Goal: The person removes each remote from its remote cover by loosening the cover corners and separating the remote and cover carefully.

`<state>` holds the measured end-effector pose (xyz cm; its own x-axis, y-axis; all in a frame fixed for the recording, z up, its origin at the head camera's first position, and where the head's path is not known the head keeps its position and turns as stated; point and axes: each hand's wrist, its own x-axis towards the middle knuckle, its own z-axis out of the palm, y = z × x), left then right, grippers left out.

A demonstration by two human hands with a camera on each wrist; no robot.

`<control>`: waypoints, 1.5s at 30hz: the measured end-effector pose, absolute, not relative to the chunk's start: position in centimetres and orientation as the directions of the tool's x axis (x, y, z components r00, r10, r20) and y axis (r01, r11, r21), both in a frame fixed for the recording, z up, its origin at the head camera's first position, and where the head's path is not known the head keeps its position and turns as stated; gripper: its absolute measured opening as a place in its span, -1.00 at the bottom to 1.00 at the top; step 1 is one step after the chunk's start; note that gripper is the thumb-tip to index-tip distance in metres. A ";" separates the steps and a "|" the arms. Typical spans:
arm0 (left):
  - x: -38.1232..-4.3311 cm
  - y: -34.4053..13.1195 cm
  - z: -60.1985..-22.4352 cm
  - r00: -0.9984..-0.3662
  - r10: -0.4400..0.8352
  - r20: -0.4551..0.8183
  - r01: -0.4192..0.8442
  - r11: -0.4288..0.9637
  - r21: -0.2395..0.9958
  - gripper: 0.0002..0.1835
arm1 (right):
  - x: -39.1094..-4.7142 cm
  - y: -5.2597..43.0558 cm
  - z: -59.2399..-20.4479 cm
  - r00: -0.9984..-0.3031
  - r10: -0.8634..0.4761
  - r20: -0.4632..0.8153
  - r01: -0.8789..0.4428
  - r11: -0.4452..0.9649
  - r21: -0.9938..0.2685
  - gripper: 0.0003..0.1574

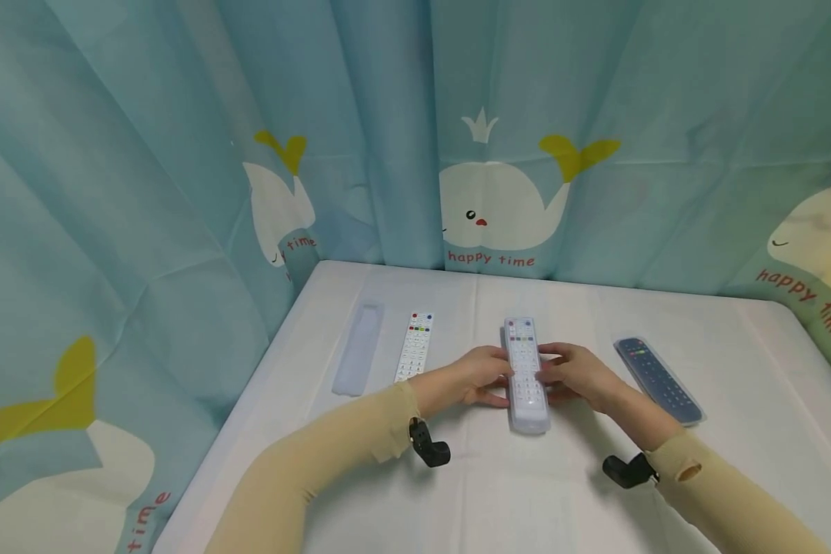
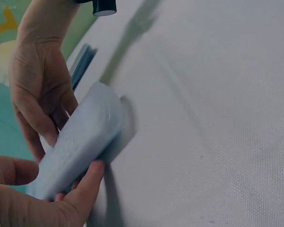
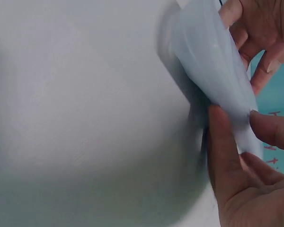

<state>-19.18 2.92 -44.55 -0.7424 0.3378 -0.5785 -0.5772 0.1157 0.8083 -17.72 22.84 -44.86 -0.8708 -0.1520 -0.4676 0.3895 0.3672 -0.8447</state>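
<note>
A white remote control (image 1: 524, 362) in a translucent sleeve lies between my two hands, buttons facing up, its long side pointing away from me. My left hand (image 1: 486, 375) grips its left edge; in the left wrist view the thumb is over the top and a finger (image 2: 91, 182) reaches beneath the side. From the right, my right hand (image 1: 575, 373) pinches the opposite edge. The right wrist view shows that thumb (image 3: 272, 127) against the sleeve (image 3: 210, 52) and the fingers underneath. A dark shadow falls on the table under the covered remote.
Left of the hands lie a second white remote (image 1: 415, 346), partly behind my left forearm, and an empty translucent sleeve (image 1: 358, 350). A dark blue remote (image 1: 659, 381) in a clear cover lies to the right. Patterned curtains (image 1: 388, 154) border the white table (image 1: 498, 492).
</note>
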 end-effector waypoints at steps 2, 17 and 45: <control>-19.3 2.9 -44.4 -0.765 0.315 -0.562 -0.559 0.109 0.822 -0.44 | -17.7 22.8 -44.7 -0.886 -0.157 -0.436 0.364 0.348 -0.864 -0.09; -20.5 2.4 -43.8 -0.876 0.262 -0.404 -0.406 0.049 0.913 -0.57 | -18.1 22.2 -43.7 -0.950 -0.217 -0.223 0.161 0.272 -0.949 -0.02; -21.6 0.8 -42.4 -0.920 0.380 -0.091 -0.037 0.146 0.989 -0.55 | -19.0 21.2 -42.1 -0.980 -0.200 -0.021 -0.039 0.289 -0.957 -0.39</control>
